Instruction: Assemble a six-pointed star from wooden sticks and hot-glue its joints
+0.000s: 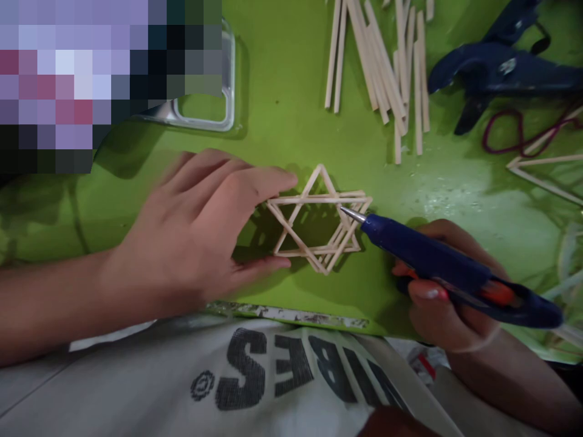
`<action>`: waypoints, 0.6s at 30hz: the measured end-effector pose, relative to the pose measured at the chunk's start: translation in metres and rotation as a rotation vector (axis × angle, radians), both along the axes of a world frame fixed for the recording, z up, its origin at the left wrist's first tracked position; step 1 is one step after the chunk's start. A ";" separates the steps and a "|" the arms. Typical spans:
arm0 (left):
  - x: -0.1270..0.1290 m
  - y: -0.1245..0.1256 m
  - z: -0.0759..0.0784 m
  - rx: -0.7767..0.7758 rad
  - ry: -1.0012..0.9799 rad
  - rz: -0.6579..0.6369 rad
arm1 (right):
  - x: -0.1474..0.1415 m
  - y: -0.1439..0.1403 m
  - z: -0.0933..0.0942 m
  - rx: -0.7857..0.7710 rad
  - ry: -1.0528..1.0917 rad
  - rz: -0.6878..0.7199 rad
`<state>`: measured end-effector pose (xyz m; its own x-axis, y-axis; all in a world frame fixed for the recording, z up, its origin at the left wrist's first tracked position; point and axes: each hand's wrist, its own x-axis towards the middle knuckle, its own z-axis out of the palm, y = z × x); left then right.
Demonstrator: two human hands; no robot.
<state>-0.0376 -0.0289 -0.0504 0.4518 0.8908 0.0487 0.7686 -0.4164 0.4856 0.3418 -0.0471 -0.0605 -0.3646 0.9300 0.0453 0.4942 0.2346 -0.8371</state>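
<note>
A six-pointed star of thin wooden sticks (298, 199) lies on the green table in front of me, with doubled sticks along its right side. My left hand (204, 206) is at the star's left side, thumb and forefinger apart near its upper and lower left points; whether they touch the wood is hard to tell. My right hand (449, 291) is wrapped round a blue glue gun (423, 255) with an orange trigger. The gun's metal nozzle points left, at or just over the upper right part of the star.
Loose wooden sticks (378, 67) lie at the back. Blue clamp-like tools (501, 73) and dark red cord (501, 149) are at the right, beside another stick frame (542, 161). A clear plastic tray (230, 73) stands back left. The table's near edge (291, 314) borders printed white cloth.
</note>
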 end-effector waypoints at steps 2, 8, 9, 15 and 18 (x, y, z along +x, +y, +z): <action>0.001 0.001 0.003 -0.053 0.001 0.019 | -0.002 0.003 0.002 0.011 0.011 0.033; 0.001 0.001 0.006 -0.118 0.015 0.023 | -0.004 0.005 0.002 0.040 0.011 0.047; 0.001 0.000 0.005 -0.086 0.008 0.012 | -0.004 0.006 0.002 0.041 0.001 0.047; -0.001 -0.001 0.000 0.035 0.025 -0.046 | -0.006 0.008 0.005 0.068 -0.028 0.046; -0.002 -0.001 0.000 0.034 0.016 -0.049 | -0.006 0.007 0.004 0.079 -0.028 0.034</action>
<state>-0.0392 -0.0300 -0.0509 0.4958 0.8656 0.0708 0.7547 -0.4697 0.4580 0.3354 -0.0398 -0.0568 -0.3981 0.9110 0.1076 0.5081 0.3166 -0.8010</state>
